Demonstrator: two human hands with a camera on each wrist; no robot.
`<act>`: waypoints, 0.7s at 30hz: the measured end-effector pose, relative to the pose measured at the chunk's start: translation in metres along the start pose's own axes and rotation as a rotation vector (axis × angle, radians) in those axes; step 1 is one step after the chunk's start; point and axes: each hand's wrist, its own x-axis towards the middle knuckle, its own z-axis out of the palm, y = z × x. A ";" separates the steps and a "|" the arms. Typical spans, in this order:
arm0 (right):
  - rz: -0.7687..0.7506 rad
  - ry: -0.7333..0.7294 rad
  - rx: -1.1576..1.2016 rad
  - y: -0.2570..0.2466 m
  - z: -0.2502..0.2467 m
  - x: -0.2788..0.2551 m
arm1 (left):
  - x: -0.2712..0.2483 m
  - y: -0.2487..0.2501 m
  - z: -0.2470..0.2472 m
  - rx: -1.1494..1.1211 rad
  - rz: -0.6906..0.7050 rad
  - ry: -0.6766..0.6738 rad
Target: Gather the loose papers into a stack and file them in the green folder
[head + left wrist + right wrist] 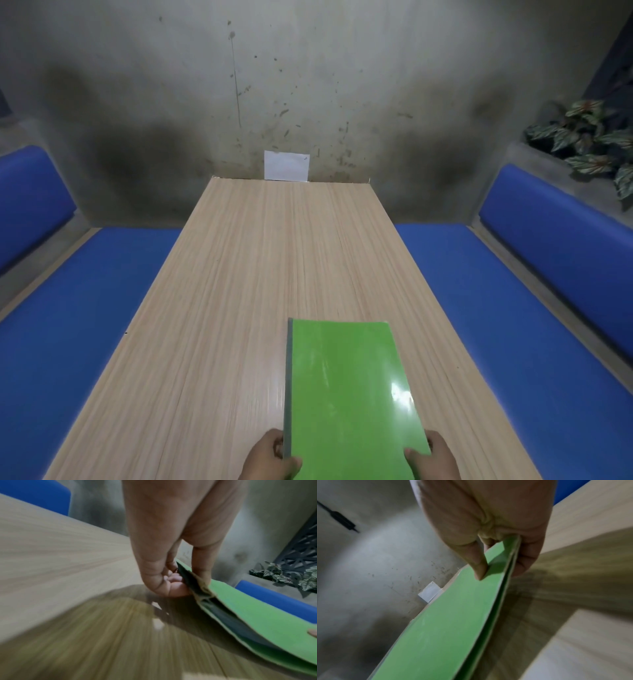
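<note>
A closed green folder is held just above the near end of the wooden table, long side pointing away from me. My left hand grips its near left corner by the dark spine, thumb on top and fingers under. My right hand pinches the near right corner, thumb on the green cover and fingers beneath. No loose papers lie on the table; the folder's inside is hidden.
A small white card leans on the stained grey wall at the table's far edge. Blue padded benches run along both sides. A leafy plant sits on a ledge at the right.
</note>
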 end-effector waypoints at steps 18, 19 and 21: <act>0.053 0.016 -0.089 -0.012 0.002 0.067 | 0.041 0.039 0.016 -0.097 0.013 0.186; 0.065 0.012 -0.105 -0.012 0.001 0.066 | 0.038 0.042 0.016 -0.107 0.004 0.183; 0.056 0.016 -0.126 -0.009 0.001 0.067 | 0.037 0.043 0.018 -0.100 0.006 0.194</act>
